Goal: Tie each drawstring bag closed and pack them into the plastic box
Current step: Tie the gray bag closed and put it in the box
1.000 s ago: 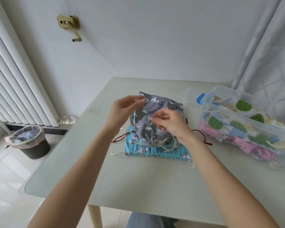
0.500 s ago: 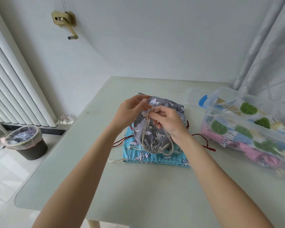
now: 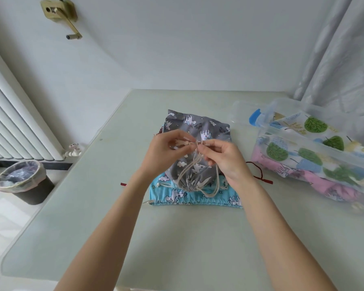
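While several bags already fill the plastic box (image 3: 315, 156) at right, your left hand (image 3: 162, 154) and right hand (image 3: 225, 158) pinch the grey bag (image 3: 200, 131)'s cord (image 3: 192, 164) mid-frame, knot unfinished; the blue bag (image 3: 189, 195) beneath waits.

Two hands (image 3: 166, 152) (image 3: 225, 158), two bags (image 3: 200, 131) (image 3: 189, 196) on the table, one plastic box (image 3: 292, 114), one bin (image 3: 23, 181).

— Where is free room found on the table (image 3: 93, 217)?
— Near and left edges lie bare. The right is blocked by the plastic box (image 3: 315, 156), the middle by stacked bags (image 3: 198, 131).
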Action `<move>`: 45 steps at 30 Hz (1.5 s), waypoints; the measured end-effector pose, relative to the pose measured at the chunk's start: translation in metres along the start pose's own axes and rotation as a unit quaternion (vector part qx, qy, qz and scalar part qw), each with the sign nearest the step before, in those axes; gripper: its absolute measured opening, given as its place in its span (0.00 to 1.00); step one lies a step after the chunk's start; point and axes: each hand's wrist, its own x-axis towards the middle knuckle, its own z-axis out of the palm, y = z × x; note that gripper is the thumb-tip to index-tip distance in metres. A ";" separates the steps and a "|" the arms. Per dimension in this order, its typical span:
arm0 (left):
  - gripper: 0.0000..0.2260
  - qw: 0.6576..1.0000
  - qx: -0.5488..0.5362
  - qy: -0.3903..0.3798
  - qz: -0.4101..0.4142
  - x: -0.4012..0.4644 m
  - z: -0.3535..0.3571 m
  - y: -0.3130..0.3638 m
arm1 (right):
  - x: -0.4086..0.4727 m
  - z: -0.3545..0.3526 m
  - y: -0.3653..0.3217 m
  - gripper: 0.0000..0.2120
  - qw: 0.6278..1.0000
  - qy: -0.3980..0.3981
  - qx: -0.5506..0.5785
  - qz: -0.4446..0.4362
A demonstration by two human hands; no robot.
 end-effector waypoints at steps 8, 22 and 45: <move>0.19 0.993 0.030 -0.077 -0.079 -0.014 0.018 -0.016 | -0.002 -0.012 0.003 0.08 0.999 0.009 0.001 0.036; 0.10 0.934 -0.268 -0.127 -0.197 -0.016 0.005 -0.009 | -0.012 -0.017 0.011 0.05 0.901 0.055 -0.302 -0.307; 0.15 0.839 -0.497 0.154 -0.157 -0.039 -0.028 -0.035 | -0.008 -0.021 0.004 0.11 0.949 0.039 0.311 0.014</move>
